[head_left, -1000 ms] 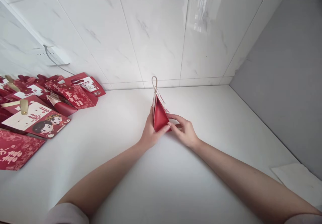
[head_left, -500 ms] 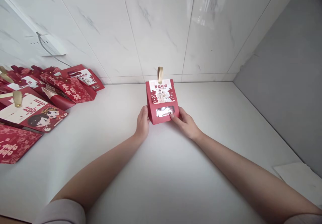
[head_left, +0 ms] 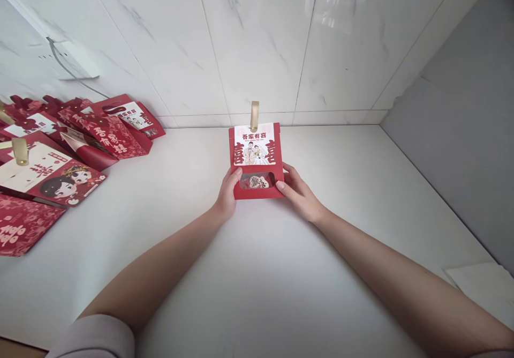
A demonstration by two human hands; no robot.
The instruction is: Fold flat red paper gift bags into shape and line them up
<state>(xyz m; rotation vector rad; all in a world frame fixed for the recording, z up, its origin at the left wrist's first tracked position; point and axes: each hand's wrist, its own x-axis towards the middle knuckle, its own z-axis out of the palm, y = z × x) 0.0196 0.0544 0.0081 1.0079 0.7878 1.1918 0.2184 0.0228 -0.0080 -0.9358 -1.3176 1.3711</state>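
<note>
A red wedding candy box (head_left: pixel 259 193) stands upright between my hands, near the back of the white table. On its front is a white flap printed with a couple and red characters. A gold ribbon loop (head_left: pixel 254 116) rises from the top, and a clear window low on the front shows printed packets inside. My left hand (head_left: pixel 229 191) grips the box's left side, its thumb at the front edge. My right hand (head_left: pixel 299 193) holds the lower right side with the thumb on the front. The other fingers of both hands are partly hidden behind the box.
Several red gift boxes (head_left: pixel 116 138) crowd the left side of the white table (head_left: pixel 257 283). A grey cable (head_left: pixel 74 76) runs down the marbled tile wall (head_left: pixel 257 42) behind them. A grey panel (head_left: pixel 474 117) borders the right, with a white sheet-like thing (head_left: pixel 482 285) near it.
The box has turned so its front faces me more squarely, and its window now shows printed packets instead of shiny glare. My left thumb has come round onto the front edge.
</note>
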